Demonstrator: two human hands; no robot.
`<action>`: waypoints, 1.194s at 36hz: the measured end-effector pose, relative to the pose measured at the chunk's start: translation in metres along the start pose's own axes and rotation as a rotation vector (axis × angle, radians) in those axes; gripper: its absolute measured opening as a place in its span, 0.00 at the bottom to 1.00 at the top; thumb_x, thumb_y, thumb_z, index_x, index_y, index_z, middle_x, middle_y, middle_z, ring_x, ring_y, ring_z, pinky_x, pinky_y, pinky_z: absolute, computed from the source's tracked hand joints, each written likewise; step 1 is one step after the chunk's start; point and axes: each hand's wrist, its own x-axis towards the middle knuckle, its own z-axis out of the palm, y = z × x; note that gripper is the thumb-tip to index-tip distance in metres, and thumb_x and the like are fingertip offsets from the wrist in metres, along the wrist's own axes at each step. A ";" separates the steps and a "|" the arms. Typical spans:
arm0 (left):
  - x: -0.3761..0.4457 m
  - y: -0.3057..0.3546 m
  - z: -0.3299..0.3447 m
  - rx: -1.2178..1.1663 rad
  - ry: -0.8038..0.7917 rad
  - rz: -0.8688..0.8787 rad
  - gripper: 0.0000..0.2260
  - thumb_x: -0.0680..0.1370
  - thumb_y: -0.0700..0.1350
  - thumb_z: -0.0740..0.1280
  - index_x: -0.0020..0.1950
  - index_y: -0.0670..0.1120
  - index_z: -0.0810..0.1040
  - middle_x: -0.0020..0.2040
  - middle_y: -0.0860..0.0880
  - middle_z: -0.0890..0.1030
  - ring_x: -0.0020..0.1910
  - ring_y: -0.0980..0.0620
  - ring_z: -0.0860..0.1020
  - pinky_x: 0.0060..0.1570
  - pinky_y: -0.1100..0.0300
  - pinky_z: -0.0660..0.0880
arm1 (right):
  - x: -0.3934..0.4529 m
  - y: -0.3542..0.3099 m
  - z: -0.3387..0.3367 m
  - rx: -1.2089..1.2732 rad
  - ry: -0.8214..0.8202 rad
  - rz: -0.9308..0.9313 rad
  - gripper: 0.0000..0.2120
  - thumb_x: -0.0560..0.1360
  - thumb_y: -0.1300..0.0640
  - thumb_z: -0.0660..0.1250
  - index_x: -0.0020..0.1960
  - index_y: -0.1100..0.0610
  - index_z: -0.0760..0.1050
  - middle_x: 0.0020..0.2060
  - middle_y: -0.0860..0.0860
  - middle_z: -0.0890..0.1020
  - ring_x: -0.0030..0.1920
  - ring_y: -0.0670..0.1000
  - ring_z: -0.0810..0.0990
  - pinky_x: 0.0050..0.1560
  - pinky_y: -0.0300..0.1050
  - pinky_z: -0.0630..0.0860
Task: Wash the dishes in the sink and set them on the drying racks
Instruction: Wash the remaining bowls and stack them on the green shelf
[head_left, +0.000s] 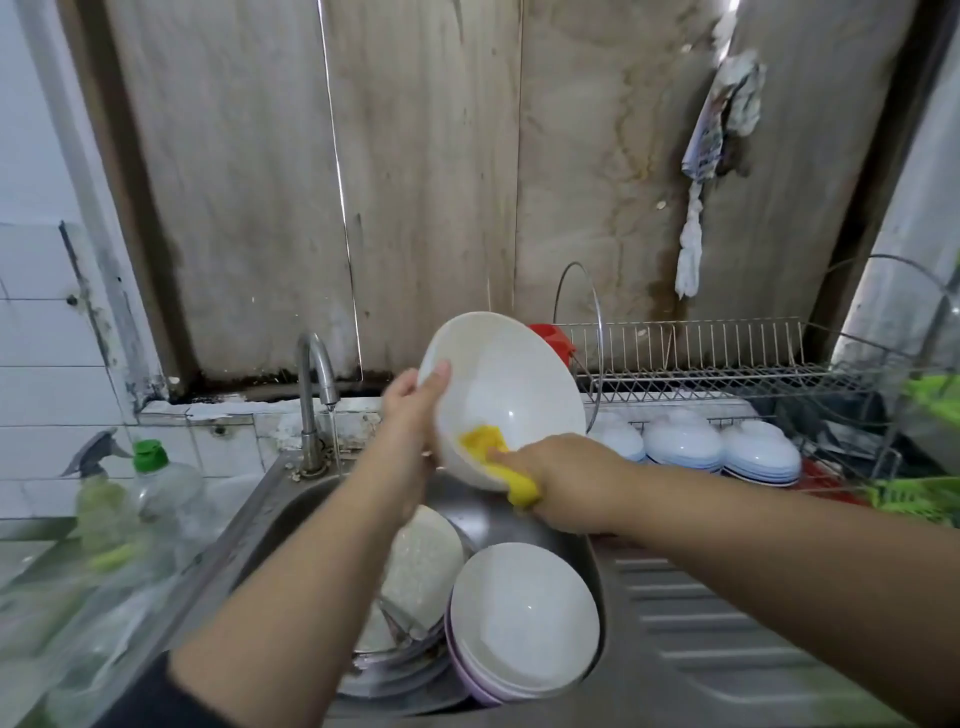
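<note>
Sink (291, 499), lower centre: holds a stack of bowls (524, 618) and soapy dishes (421, 561), filling most of the basin. Drying rack (727, 358), right of centre: upper tier bare, upturned bowls (727, 449) below it. Tap (317, 379), centre left, running a thin stream. Bottles (166, 483) crowd the left edge. White bowl (501, 395), centre frame, held tilted above the sink: left hand (410, 410) grips its rim, thumb inside. Right hand (561, 478) pinches a yellow sponge (493, 457) against the bowl's inner wall.
</note>
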 end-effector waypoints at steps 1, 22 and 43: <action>0.004 0.007 -0.009 0.004 -0.010 -0.028 0.52 0.52 0.65 0.77 0.72 0.50 0.65 0.64 0.45 0.77 0.59 0.43 0.78 0.62 0.41 0.72 | -0.001 0.007 0.000 -0.167 -0.056 -0.042 0.24 0.76 0.58 0.61 0.71 0.47 0.65 0.63 0.53 0.75 0.59 0.59 0.75 0.51 0.45 0.69; -0.002 -0.017 0.017 0.116 0.082 0.031 0.34 0.71 0.65 0.66 0.74 0.57 0.60 0.66 0.53 0.72 0.63 0.48 0.73 0.64 0.44 0.70 | 0.011 -0.016 0.013 0.468 0.175 0.061 0.16 0.73 0.58 0.67 0.61 0.51 0.73 0.54 0.48 0.80 0.54 0.51 0.77 0.49 0.42 0.70; -0.028 -0.057 -0.025 -0.635 0.275 -0.482 0.24 0.82 0.59 0.51 0.53 0.41 0.75 0.37 0.41 0.83 0.43 0.44 0.80 0.40 0.48 0.72 | 0.018 -0.012 0.085 2.656 0.407 0.369 0.30 0.73 0.31 0.53 0.53 0.53 0.80 0.48 0.56 0.85 0.48 0.58 0.84 0.43 0.60 0.81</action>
